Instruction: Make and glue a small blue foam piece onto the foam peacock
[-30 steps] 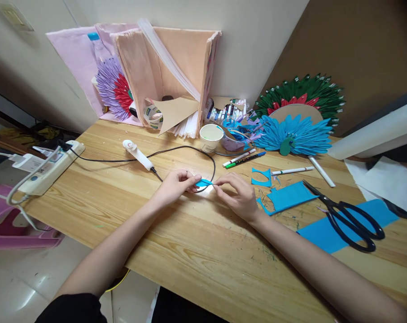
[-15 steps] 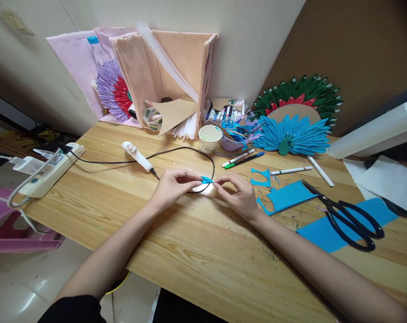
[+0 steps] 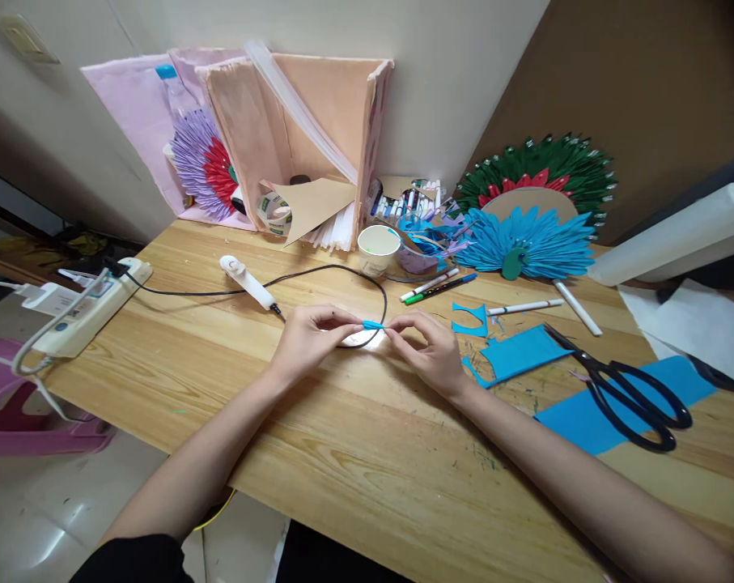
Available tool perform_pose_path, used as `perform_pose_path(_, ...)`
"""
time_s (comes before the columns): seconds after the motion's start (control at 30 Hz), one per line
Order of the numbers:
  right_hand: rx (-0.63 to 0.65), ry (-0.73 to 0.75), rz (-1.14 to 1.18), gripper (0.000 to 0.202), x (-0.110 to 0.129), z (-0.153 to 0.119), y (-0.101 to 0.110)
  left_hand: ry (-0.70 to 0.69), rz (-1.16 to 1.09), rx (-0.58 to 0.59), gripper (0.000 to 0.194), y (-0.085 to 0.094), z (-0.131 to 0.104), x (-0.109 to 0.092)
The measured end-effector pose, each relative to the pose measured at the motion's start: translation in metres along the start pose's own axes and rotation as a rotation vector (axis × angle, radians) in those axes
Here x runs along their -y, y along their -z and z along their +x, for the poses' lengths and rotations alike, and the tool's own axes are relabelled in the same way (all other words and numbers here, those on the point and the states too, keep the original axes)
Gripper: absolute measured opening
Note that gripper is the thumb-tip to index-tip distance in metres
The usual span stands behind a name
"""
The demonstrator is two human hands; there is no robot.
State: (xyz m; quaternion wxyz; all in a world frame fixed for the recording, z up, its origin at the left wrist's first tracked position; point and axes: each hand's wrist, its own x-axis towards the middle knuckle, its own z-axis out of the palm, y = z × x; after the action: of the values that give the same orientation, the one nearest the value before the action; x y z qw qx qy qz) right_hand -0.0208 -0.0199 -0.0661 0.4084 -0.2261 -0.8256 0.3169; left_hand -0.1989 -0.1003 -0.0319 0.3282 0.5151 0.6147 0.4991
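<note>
Blue strip (image 3: 373, 325): between your two hands, near the middle of the table (image 3: 342, 453). Your left hand (image 3: 309, 336) has thumb and forefinger closed on its left part; your other left fingers are largely hidden behind. Your right hand (image 3: 427, 352) pinches the right tip, thumb and forefinger together. The strip's ends are covered by your fingertips, so its full length cannot be read. A bright white patch (image 3: 359, 337) lies below it, partly behind your left hand; cannot tell whether object or glare. The cable (image 3: 330, 267) loops around this spot and passes out of sight behind your left hand.

Room: bare wood lies between your forearms as far as the near edge. On your right, space is tighter: a blue cutout (image 3: 469, 320), a folded blue sheet (image 3: 524, 354) and the scissors (image 3: 630, 401), which lie over a long blue sheet (image 3: 576, 425) and hide part of it. Left, the white device (image 3: 248, 283) lies just beyond your hand; the power strip (image 3: 91, 312) sits along the left edge.

Containers: the cup (image 3: 377, 253) shows flecks of green and blue, contents unclear. The bowl (image 3: 416, 259) beside it is heaped with blue and purple scraps. The box (image 3: 318, 97) holds a tape roll (image 3: 274, 212), brown card (image 3: 318, 206) and white sticks (image 3: 341, 231), partly covered by the card.
</note>
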Motion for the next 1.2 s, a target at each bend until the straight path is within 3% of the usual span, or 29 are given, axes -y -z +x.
perform_pose_path(0.27,0.023,-0.082,0.037,0.002,0.002,0.002,0.001,-0.01,0.034,0.005,0.011,0.006,0.001,0.0)
perform_pose_path(0.4,0.017,-0.411,0.24,0.012,0.002,0.009,0.005,-0.024,0.019,-0.058,0.015,0.011,0.004,-0.002)
perform_pose_path(0.5,0.179,-0.697,0.456,0.02,0.004,0.015,0.009,-0.08,0.067,-0.035,0.023,0.012,0.004,-0.006)
perform_pose_path(0.6,0.348,-0.861,0.667,0.022,0.007,0.018,0.011,-0.074,0.1,0.027,0.022,0.01,0.002,-0.01)
perform_pose_path(0.87,0.373,-0.983,0.958,0.016,0.01,0.016,0.008,0.212,-0.062,0.06,0.02,0.005,0.003,-0.008)
perform_pose_path(1.2,0.4,-1.062,1.155,0.014,0.009,0.014,0.007,0.446,-0.352,0.08,0.023,0.006,0.004,-0.004)
